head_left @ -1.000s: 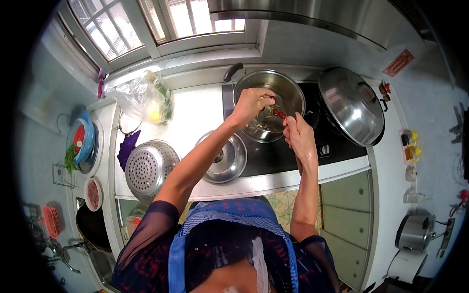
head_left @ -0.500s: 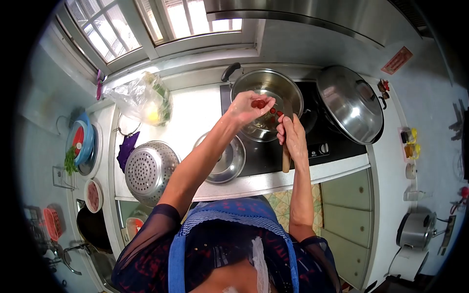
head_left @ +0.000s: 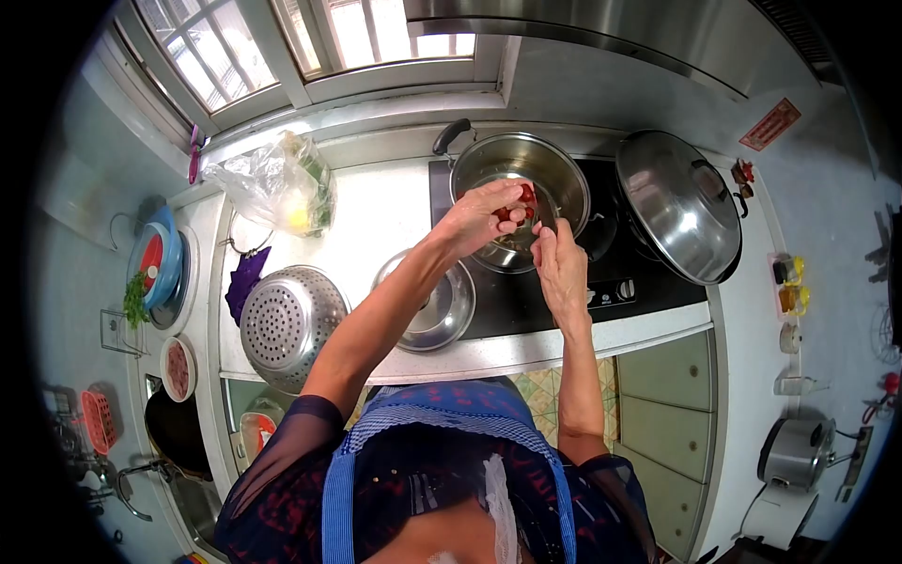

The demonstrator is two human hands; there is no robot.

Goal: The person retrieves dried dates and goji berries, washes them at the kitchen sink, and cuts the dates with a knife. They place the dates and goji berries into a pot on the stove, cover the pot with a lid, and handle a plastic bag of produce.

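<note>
My left hand (head_left: 484, 218), fingers loosely curled, holds small glossy red pieces (head_left: 522, 195) above the deep round stainless-steel pot (head_left: 564, 179) on the black glass stove (head_left: 507, 305); my right hand (head_left: 562, 273), fingers closed, grips a dark-bladed knife (head_left: 548, 212) beside them. Item: perforated silver metal steamer (head_left: 287, 324), upturned on the white desk (head_left: 376, 202)

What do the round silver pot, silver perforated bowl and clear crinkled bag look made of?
Round silver pot: likely stainless steel, polished; bright glints on its inner wall. Silver perforated bowl: metal, soft sheen; steel or aluminium unclear. Clear crinkled bag: thin glossy plastic film, see-through with creases.
</note>
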